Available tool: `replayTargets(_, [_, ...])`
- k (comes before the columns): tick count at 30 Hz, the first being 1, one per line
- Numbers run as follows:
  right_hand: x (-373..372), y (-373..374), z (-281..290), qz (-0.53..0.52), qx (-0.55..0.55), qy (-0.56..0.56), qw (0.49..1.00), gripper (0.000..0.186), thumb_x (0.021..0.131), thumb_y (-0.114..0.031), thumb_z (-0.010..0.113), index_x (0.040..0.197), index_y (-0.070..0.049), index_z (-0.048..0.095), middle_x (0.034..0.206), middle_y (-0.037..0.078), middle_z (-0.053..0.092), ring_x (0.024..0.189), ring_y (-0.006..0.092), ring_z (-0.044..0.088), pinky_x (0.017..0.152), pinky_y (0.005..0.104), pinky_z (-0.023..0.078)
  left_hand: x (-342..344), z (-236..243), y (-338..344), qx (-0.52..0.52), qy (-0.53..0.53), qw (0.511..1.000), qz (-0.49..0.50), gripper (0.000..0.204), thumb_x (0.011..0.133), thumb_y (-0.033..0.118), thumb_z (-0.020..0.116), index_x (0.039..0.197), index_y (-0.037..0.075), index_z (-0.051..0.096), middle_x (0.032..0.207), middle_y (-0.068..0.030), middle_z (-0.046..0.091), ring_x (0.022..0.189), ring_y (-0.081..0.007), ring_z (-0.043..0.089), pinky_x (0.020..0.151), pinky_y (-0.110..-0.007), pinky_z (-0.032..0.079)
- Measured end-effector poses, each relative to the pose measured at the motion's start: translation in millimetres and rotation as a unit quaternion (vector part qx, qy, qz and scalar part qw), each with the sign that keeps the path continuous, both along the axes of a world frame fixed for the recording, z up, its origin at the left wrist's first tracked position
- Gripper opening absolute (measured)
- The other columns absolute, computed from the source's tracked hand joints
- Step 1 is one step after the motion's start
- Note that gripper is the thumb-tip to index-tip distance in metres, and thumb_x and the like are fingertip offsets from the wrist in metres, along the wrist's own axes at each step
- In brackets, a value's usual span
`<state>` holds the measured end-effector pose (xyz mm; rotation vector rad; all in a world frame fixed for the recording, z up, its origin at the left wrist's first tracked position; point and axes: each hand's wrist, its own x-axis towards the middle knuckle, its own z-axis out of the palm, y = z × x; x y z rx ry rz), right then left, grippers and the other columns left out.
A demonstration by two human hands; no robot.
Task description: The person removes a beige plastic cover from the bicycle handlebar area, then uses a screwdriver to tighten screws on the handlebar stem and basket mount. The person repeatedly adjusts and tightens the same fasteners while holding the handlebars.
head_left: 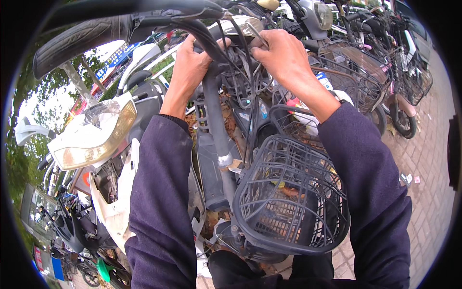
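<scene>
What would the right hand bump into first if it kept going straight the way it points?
Probably the dark cables: the right hand points left towards them, and they look very close, though depth is hard to judge here.

Scooters (94, 135) and brick paving (430, 192) show outdoor parking

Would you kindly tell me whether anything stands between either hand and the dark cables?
Partly: a thick black tube crosses in front of the left hand, its thumb tip showing beyond, nearer the dark cables. Nothing visible stands between the right hand and those cables.
</scene>
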<state>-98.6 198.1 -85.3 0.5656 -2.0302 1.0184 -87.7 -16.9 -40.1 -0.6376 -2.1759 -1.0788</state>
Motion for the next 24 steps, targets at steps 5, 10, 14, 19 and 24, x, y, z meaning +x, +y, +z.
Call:
replayTargets(5, [-1, -8, -5, 0.047, -0.073, -0.031, 0.996, 0.019, 0.083, -0.020, 0.069, 0.094, -0.007, 0.078, 0.089, 0.018, 0.074, 0.091, 0.0379, 0.072, 0.083, 0.0474, 0.054, -1, -2, -2, -0.014, 0.000, 1.000, -0.013, 0.045, 0.087, 0.039, 0.084, 0.114, 0.005, 0.072, 0.094, -0.0036, 0.074, 0.085, -0.0106, 0.066, 0.078, -0.028, 0.053])
replayTargets(10, [-4, -5, -7, 0.058, -0.066, -0.031, 0.996, 0.018, 0.082, -0.021, 0.071, 0.093, -0.009, 0.079, 0.085, 0.016, 0.074, 0.088, 0.0363, 0.072, 0.082, 0.0455, 0.054, -5, -3, -5, -0.022, 0.022, 0.999, -0.003, 0.047, 0.087, 0.040, 0.084, 0.116, 0.005, 0.072, 0.097, -0.0063, 0.074, 0.089, -0.0126, 0.069, 0.080, -0.030, 0.054])
replayTargets(14, [-8, -7, -8, 0.052, -0.068, -0.052, 0.995, 0.022, 0.082, -0.023, 0.074, 0.095, -0.007, 0.079, 0.084, 0.015, 0.075, 0.086, 0.0345, 0.073, 0.081, 0.0443, 0.054, -10, -3, -8, -0.017, 0.038, 0.999, 0.003, 0.051, 0.087, 0.042, 0.084, 0.117, 0.004, 0.071, 0.098, -0.0071, 0.075, 0.090, -0.0141, 0.069, 0.083, -0.031, 0.054])
replayTargets(19, [-14, -8, -8, 0.122, -0.117, -0.087, 0.982, 0.021, 0.084, -0.024, 0.076, 0.095, -0.007, 0.080, 0.080, 0.013, 0.075, 0.078, 0.0262, 0.073, 0.076, 0.0389, 0.054, -14, -3, -11, -0.037, 0.037, 0.999, -0.009, 0.050, 0.087, 0.043, 0.084, 0.116, 0.004, 0.071, 0.096, -0.0073, 0.075, 0.090, -0.0143, 0.069, 0.084, -0.032, 0.054])
replayTargets(24, [-19, -13, -13, 0.161, -0.171, -0.121, 0.964, 0.019, 0.086, -0.023, 0.078, 0.093, -0.006, 0.080, 0.079, 0.009, 0.075, 0.073, 0.0174, 0.070, 0.072, 0.0358, 0.053, -14, -4, -14, -0.019, 0.035, 0.998, -0.047, 0.025, 0.093, 0.030, 0.080, 0.100, 0.006, 0.076, 0.085, 0.0031, 0.069, 0.076, -0.0048, 0.062, 0.067, -0.024, 0.050])
